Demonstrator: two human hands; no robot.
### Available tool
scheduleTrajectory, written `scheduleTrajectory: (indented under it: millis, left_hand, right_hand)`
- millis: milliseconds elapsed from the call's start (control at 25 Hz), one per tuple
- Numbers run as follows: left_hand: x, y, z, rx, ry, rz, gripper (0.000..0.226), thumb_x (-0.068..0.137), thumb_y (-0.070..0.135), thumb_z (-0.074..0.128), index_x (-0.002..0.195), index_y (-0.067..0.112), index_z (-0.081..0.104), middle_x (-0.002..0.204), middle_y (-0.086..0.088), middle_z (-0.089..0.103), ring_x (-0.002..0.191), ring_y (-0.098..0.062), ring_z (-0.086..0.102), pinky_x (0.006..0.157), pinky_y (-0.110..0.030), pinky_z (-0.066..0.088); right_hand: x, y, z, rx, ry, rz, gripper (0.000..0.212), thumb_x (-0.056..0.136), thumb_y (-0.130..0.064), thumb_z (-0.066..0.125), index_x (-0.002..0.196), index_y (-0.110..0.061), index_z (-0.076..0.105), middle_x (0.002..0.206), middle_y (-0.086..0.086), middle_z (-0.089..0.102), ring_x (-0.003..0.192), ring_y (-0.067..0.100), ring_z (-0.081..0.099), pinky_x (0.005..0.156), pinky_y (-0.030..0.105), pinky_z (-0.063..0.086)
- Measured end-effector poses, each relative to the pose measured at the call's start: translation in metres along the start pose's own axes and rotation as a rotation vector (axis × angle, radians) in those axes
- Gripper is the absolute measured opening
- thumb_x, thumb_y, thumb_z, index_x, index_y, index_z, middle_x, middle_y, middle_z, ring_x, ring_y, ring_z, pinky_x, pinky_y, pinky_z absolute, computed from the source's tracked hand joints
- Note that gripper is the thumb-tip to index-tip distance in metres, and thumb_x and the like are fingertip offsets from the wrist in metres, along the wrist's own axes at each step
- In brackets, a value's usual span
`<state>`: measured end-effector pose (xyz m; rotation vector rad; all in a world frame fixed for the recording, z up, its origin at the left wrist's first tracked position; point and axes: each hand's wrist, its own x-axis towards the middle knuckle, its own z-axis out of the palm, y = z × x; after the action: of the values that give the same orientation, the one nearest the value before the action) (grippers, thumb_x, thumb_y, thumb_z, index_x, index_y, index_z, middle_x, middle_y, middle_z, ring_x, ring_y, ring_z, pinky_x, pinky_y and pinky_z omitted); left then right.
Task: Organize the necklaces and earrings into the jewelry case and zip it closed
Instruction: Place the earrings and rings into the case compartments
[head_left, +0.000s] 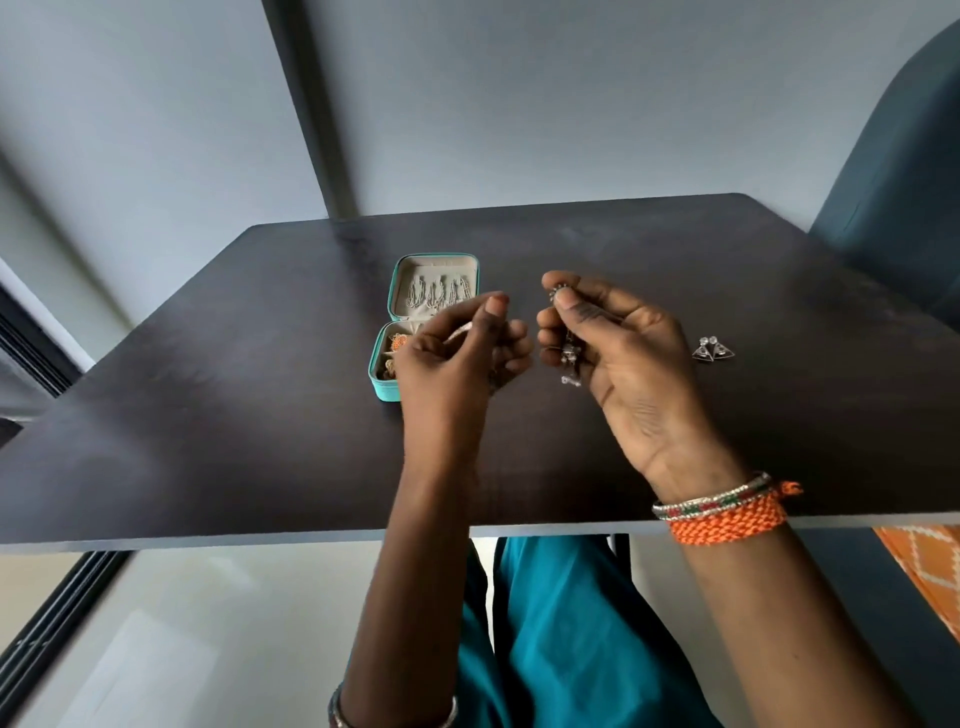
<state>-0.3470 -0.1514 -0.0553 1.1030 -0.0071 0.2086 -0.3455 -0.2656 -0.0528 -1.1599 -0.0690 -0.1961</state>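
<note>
The open jewelry case (415, 322) lies on the dark table (208, 415), at ten o'clock from the hands. The right hand (623, 364) pinches a silver earring (567, 358); the left hand (457, 353) is curled, contents unclear. A triangular earring pair (712, 351) lies at three o'clock.

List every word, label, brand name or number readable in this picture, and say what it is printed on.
There is no readable text.
The turquoise jewelry case shows no brand or label on its visible outside or lining.
The silver earring held in the right hand and the triangular earrings on the table bear no legible marks.
The wrist bands carry pattern only, no letters.
</note>
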Motion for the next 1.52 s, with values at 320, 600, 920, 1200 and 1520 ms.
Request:
scheduleTrajectory:
  millis: [320,600,920,1200,1520]
  left_hand:
    - [-0.013,0.01,-0.013,-0.184,-0.109,-0.156,0.018,0.095,0.004,0.046,0.094,0.003,0.064,0.077,-0.009,0.07,0.068,-0.014,0.068,0.067,-0.022,0.058]
    - [-0.019,-0.006,-0.01,-0.219,0.027,-0.185,0.017,0.094,0.003,0.049,0.099,-0.001,0.064,0.085,-0.015,0.072,0.08,-0.018,0.071,0.077,-0.027,0.059]
    - [-0.023,-0.01,-0.012,-0.312,0.007,-0.206,0.022,0.091,0.003,0.053,0.109,-0.004,0.062,0.095,-0.013,0.072,0.083,-0.015,0.07,0.084,-0.027,0.056]
    - [-0.026,-0.015,-0.009,-0.195,0.104,-0.065,0.013,0.091,-0.002,0.053,0.09,0.001,0.065,0.072,-0.005,0.071,0.067,-0.011,0.068,0.073,-0.023,0.058]
    - [-0.029,-0.014,-0.011,-0.326,0.047,-0.234,0.029,0.098,0.023,0.046,0.106,0.001,0.063,0.103,-0.016,0.07,0.09,-0.018,0.067,0.084,-0.028,0.055]
  right_hand:
    - [-0.01,-0.006,-0.003,0.182,-0.131,0.148,0.033,0.093,0.009,0.037,0.113,0.0,0.062,0.097,0.013,0.072,0.09,0.014,0.07,0.077,0.02,0.056]
    - [-0.013,0.012,-0.007,0.081,-0.103,0.167,0.047,0.086,0.018,0.032,0.118,-0.001,0.061,0.108,0.013,0.071,0.101,0.016,0.067,0.09,0.025,0.051]
    - [-0.013,0.011,-0.014,0.149,-0.221,0.204,0.047,0.086,0.01,0.031,0.121,-0.004,0.059,0.117,0.011,0.068,0.113,0.018,0.063,0.095,0.027,0.049]
    - [-0.016,0.014,-0.011,0.076,-0.19,0.177,0.03,0.087,-0.003,0.051,0.114,-0.006,0.064,0.106,0.008,0.072,0.1,0.016,0.068,0.079,0.022,0.054]
    - [-0.012,0.016,-0.013,0.115,-0.189,0.231,0.041,0.088,0.0,0.035,0.122,-0.005,0.06,0.114,0.008,0.07,0.102,0.014,0.067,0.084,0.022,0.053]
